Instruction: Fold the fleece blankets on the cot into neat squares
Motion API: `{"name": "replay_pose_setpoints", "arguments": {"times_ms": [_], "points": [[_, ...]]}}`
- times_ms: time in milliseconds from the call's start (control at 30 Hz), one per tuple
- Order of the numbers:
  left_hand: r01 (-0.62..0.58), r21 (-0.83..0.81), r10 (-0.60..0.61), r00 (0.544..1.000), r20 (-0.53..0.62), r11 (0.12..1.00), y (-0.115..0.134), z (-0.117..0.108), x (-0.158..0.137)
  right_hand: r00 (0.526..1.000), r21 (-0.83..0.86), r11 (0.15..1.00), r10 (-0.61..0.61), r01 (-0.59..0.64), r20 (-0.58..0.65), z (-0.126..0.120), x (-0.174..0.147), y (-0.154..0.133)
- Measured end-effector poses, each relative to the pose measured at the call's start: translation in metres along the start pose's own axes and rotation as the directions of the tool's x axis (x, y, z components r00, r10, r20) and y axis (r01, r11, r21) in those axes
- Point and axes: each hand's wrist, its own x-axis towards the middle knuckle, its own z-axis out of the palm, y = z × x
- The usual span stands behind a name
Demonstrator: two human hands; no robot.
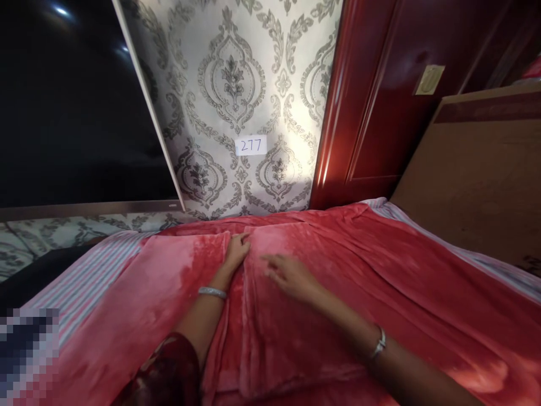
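The person's right grip (291, 276) is blurring, and the smear is hiding whether it is touching the red blanket (308, 338). The left grip (236, 252) is turning its back to the camera, so its palm is hiding. The bottom edge is cutting off the blanket, the left sleeve (164, 372) and the right forearm (416, 372). The blanket is covering much of the striped sheet (105, 262). A blocky patch (25, 355) is masking the lower left corner. The television (76, 113) is running off the top and left edges, the cardboard box (477, 180) off the right.
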Motion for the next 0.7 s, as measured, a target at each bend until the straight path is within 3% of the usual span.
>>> {"name": "replay_pose_setpoints", "arguments": {"times_ms": [100,133,233,333,700], "points": [[-0.081,0.052,0.085,0.994,-0.076,0.995,0.008,-0.005,-0.008,0.992,-0.200,0.976,0.064,-0.084,-0.104,0.001,0.024,0.022],[-0.139,0.100,0.145,0.988,-0.052,0.985,0.010,-0.005,-0.010,0.991,-0.253,0.961,0.081,-0.107,-0.110,0.008,0.027,0.028],[-0.281,0.250,0.236,0.952,0.197,0.926,0.011,0.001,-0.015,0.992,-0.360,0.924,0.118,-0.130,-0.054,0.038,0.025,0.041],[-0.277,0.302,0.165,0.923,0.346,0.912,0.007,0.010,-0.016,0.993,-0.392,0.914,0.114,-0.108,-0.007,0.057,0.018,0.046],[-0.283,0.388,0.149,0.928,0.341,0.877,0.010,0.009,-0.023,0.992,-0.387,0.914,0.127,-0.120,-0.009,0.058,0.019,0.048]]}}
